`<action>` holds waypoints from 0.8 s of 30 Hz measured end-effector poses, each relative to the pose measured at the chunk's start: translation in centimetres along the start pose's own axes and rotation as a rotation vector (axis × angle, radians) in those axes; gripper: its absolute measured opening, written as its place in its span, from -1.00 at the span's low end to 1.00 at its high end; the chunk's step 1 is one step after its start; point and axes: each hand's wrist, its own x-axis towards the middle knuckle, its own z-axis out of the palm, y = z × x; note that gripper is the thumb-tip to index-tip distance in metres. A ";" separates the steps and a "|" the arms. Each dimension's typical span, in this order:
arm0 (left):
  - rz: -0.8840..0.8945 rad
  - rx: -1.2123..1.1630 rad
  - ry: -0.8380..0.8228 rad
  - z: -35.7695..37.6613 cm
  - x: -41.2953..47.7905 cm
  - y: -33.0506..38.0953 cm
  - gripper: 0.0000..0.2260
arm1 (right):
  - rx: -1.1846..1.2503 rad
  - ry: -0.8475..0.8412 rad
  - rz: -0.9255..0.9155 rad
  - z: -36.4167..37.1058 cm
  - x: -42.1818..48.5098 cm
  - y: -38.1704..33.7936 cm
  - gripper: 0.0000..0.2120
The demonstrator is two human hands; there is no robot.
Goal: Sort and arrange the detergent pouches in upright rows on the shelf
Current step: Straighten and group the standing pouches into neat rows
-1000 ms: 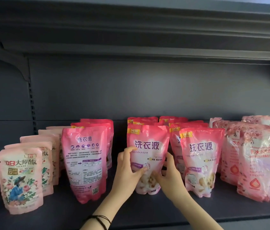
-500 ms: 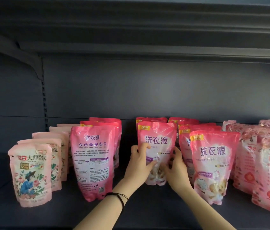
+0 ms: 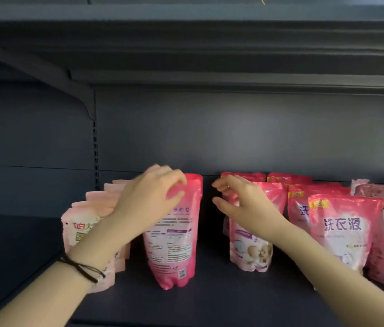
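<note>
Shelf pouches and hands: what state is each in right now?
Back-facing pink pouch: upright, top gripped.
Front-facing pink pouch: upright, untouched.
Pale pouch row: upright, lined up.
Left hand: closed on the back-facing pouch's top.
Right hand: open, holding nothing.

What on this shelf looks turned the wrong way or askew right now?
The bright pink pouch under the left hand shows its back panel, with fine print and a QR code, while its neighbours to the right face label-forward. It stands upright. No spills or visible damage.
</note>
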 end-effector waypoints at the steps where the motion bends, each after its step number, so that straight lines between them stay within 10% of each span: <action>1: -0.007 0.028 0.021 -0.5 0.3 -1.6 -0.86 | -0.003 -0.014 -0.007 0.4 1.1 -0.7 -0.70; 7: -0.189 -0.191 -0.290 0.3 0.5 -7.7 -0.73 | -0.103 -0.174 0.065 3.3 5.2 -3.1 -0.64; 24: -0.234 -0.904 -0.259 4.6 4.2 -0.6 -0.87 | -0.139 0.050 0.277 -2.9 2.0 1.0 -0.85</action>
